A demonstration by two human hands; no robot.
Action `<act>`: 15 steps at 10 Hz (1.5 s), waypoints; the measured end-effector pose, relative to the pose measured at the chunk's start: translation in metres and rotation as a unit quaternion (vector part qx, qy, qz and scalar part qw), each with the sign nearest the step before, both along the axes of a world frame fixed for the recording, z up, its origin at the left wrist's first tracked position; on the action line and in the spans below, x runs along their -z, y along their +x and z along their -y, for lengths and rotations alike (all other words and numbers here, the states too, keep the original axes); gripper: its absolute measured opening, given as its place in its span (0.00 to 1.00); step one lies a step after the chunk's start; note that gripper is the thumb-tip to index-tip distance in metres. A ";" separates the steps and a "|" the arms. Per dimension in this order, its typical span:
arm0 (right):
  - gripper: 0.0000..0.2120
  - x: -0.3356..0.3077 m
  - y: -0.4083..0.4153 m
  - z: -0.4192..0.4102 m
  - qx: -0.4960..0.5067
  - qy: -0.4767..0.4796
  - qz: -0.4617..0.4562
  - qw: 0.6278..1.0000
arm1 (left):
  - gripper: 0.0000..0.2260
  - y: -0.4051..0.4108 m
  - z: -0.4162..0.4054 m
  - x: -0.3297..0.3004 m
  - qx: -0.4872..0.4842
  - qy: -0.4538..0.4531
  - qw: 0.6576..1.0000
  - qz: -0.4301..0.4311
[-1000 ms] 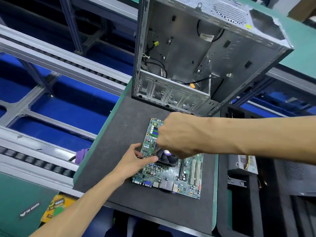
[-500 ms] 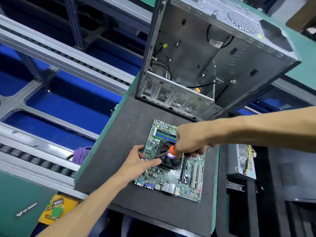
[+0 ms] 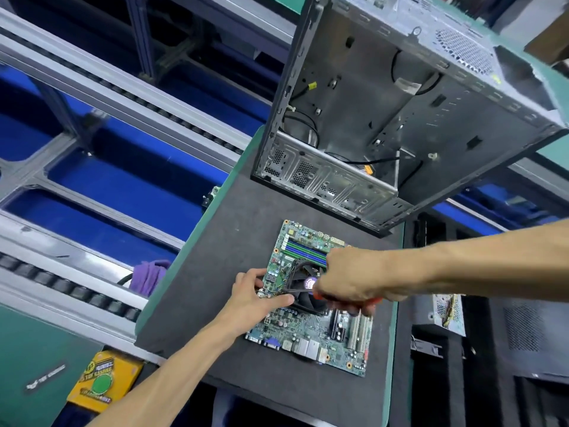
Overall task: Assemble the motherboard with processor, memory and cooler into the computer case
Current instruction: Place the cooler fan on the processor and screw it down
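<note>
Head view. Motherboard (image 3: 311, 331): green, lying flat on a dark foam mat (image 3: 215, 272), just in front of the computer case.
Cooler (image 3: 303, 286): black fan, seated on the board's middle, partly covered by both hands.
Memory slots (image 3: 304, 252): blue strips at the board's far end, beside the cooler.
Computer case (image 3: 385, 118): bare metal, side open, standing at the mat's far edge; loose black cables inside.
Left hand (image 3: 255, 298): resting on the board's left edge, thumb against the cooler's near-left corner, fingers bent onto the board.
Right hand (image 3: 351, 280): fingers curled round a screwdriver (image 3: 335, 300) with a red handle; its dark shaft runs left across the fan toward the left thumb.
Purple cloth (image 3: 149, 275): left of the mat, by the roller conveyor (image 3: 61, 286).
Yellow package (image 3: 103, 386): lower left.
</note>
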State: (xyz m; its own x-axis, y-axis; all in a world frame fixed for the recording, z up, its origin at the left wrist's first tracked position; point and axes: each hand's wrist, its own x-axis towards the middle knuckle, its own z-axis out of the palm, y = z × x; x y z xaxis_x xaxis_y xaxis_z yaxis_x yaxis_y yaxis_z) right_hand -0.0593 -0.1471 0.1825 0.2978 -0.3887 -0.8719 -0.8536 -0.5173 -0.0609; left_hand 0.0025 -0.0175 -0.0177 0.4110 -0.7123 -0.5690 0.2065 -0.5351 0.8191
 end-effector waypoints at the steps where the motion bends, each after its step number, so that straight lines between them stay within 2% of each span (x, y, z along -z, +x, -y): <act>1: 0.16 0.005 0.007 0.004 0.216 0.112 -0.053 0.968 | 0.34 0.000 0.000 0.003 -0.003 -0.002 1.000 0.004; 2: 0.18 0.005 0.013 0.017 0.382 0.195 -0.112 0.896 | 0.34 0.000 -0.001 0.003 0.001 -0.003 1.000 0.007; 3: 0.20 0.004 0.016 0.030 0.411 0.224 -0.145 0.872 | 0.34 0.000 -0.001 -0.001 0.006 0.000 1.000 0.010; 5: 0.12 0.001 0.023 0.034 0.264 0.177 -0.167 0.933 | 0.36 0.001 0.000 -0.007 0.007 0.009 1.000 0.020; 6: 0.10 -0.004 0.026 0.029 0.148 0.124 -0.140 0.971 | 0.37 0.002 0.000 -0.008 0.008 0.012 1.000 0.014; 7: 0.13 -0.007 0.022 0.016 -0.074 0.036 -0.076 0.994 | 0.37 0.002 0.000 -0.009 0.004 0.009 1.000 0.012; 8: 0.14 -0.011 0.013 -0.007 -0.445 -0.129 -0.016 0.886 | 0.37 0.001 0.000 -0.010 -0.002 0.004 1.000 0.010; 9: 0.15 -0.012 0.005 -0.013 -0.542 -0.143 0.032 0.827 | 0.36 0.000 0.000 -0.009 -0.010 0.001 1.000 0.008; 10: 0.15 -0.008 0.006 -0.008 -0.413 -0.102 0.026 0.904 | 0.35 0.000 -0.001 -0.010 -0.010 -0.002 1.000 0.004; 11: 0.15 0.004 0.012 0.002 -0.134 -0.025 0.004 0.991 | 0.34 0.000 -0.003 -0.009 -0.005 -0.008 1.000 -0.001; 12: 0.17 0.011 0.016 0.007 0.066 0.037 -0.019 0.997 | 0.33 0.000 -0.004 -0.007 -0.005 -0.015 1.000 -0.001; 14: 0.15 0.037 0.010 0.020 0.172 0.111 -0.048 0.978 | 0.33 0.001 -0.002 -0.001 0.000 -0.005 1.000 0.011; 15: 0.15 0.038 0.009 0.022 0.185 0.116 -0.044 0.975 | 0.35 0.002 -0.002 -0.004 0.012 -0.004 1.000 0.014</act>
